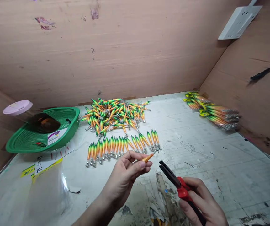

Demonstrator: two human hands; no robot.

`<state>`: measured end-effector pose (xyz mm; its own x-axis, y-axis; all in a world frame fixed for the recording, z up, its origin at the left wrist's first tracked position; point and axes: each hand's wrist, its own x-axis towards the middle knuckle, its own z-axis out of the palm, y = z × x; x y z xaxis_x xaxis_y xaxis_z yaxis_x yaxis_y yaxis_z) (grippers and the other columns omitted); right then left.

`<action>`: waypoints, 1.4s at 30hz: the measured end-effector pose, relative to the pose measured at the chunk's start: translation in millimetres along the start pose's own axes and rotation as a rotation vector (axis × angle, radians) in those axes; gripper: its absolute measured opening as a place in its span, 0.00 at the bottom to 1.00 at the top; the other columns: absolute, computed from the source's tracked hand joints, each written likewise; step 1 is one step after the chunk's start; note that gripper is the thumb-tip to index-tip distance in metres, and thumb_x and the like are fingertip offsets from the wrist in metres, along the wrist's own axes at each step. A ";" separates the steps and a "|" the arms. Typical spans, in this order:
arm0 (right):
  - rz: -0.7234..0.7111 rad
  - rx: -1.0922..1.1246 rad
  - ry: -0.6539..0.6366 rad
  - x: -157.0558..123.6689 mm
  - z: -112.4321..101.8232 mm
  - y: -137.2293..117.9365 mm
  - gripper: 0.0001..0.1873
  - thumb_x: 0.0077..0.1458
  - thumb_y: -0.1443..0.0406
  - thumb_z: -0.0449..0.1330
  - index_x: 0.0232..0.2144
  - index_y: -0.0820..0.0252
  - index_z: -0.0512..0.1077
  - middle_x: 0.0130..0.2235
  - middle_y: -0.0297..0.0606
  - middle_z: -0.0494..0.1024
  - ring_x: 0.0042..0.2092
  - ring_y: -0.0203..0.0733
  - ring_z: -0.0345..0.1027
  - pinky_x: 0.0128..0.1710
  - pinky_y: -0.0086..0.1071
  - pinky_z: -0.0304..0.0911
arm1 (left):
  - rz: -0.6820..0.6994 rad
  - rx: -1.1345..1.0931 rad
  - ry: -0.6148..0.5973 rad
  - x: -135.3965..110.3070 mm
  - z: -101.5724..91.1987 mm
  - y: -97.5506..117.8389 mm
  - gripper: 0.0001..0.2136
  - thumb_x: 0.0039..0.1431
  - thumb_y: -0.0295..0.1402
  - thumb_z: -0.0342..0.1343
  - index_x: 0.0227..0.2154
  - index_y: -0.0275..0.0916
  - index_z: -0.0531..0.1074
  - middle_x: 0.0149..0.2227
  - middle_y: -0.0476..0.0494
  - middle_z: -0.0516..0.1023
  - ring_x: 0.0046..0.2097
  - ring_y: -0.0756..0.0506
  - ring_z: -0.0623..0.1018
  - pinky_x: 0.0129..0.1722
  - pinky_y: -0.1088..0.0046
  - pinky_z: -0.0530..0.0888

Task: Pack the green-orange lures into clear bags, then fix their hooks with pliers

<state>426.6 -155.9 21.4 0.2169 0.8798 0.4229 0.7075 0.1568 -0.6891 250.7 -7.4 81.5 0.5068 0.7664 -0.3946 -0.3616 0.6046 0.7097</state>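
Between the thumb and fingers of my left hand (pixel 130 172) is a fishing lure (pixel 148 158), its orange end and wire hooks pointing up and right. My right hand (pixel 203 201) is wrapped round red-handled pliers (pixel 183 188). The dark jaws of the pliers are a little apart, to the right of the lure and not touching it. Just beyond my left hand lies a row of green, yellow and orange lures (pixel 116 146), hooks toward me. Behind the row a heap of similar lures (pixel 113 114) is piled up.
A green basket (pixel 72 125) stands at the left with a dark container in it. Clear plastic bags (pixel 47 185) with yellow labels lie before it. Packed lures (pixel 217 113) are stacked at the far right. Cardboard walls (pixel 125 53) enclose the table; a power socket (pixel 240 22) is up right.
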 end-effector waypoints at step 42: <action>-0.218 -0.060 -0.283 40.1 24.5 -59.0 0.05 0.58 0.64 0.59 0.32 0.58 0.73 0.39 0.42 0.73 0.39 0.40 0.75 0.35 0.23 0.72 | 0.523 0.591 0.255 -63.8 -61.5 -16.9 0.06 0.62 0.32 0.57 0.40 0.46 0.78 0.36 0.47 0.75 0.39 0.48 0.74 0.37 0.77 0.72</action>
<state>377.1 -118.9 64.5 -0.1324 0.9193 0.3706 0.7566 0.3353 -0.5614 176.4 -53.1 58.8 0.1684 0.9857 0.0019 0.0057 -0.0029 1.0000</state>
